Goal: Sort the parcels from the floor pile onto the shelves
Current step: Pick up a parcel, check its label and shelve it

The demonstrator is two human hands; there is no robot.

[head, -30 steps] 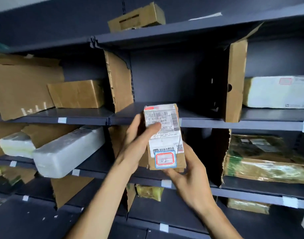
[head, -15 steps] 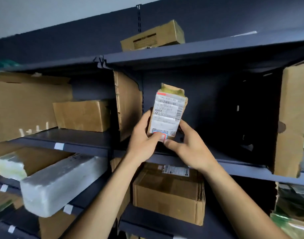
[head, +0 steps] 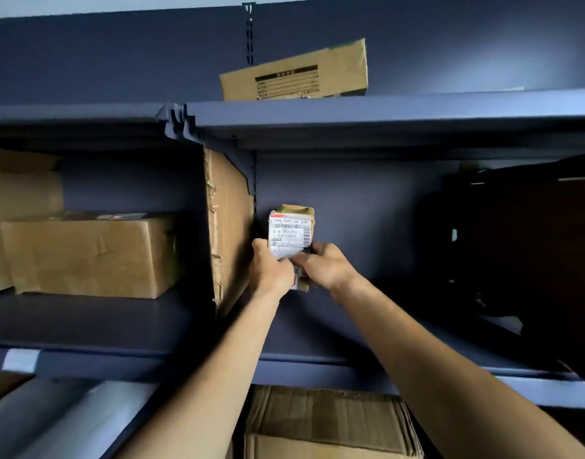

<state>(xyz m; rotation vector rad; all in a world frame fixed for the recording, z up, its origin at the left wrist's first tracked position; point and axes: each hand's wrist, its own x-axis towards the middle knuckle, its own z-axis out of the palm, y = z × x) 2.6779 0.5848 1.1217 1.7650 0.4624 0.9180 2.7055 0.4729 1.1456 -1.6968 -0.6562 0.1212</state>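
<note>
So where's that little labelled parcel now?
Centre of the head view: left hand and right hand hold the small parcel upright inside the shelf bay, just right of the cardboard divider.

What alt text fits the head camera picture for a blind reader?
A person's left hand and right hand hold a small brown cardboard parcel with a white label upright in a dark blue metal shelf bay, next to a torn cardboard divider. A larger brown cardboard box sits left of the divider.

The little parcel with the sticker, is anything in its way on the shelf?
Nothing visible does. The left hand and right hand hold the parcel upright inside the shelf bay, just right of the cardboard divider, with only bare shelf below it.
</note>
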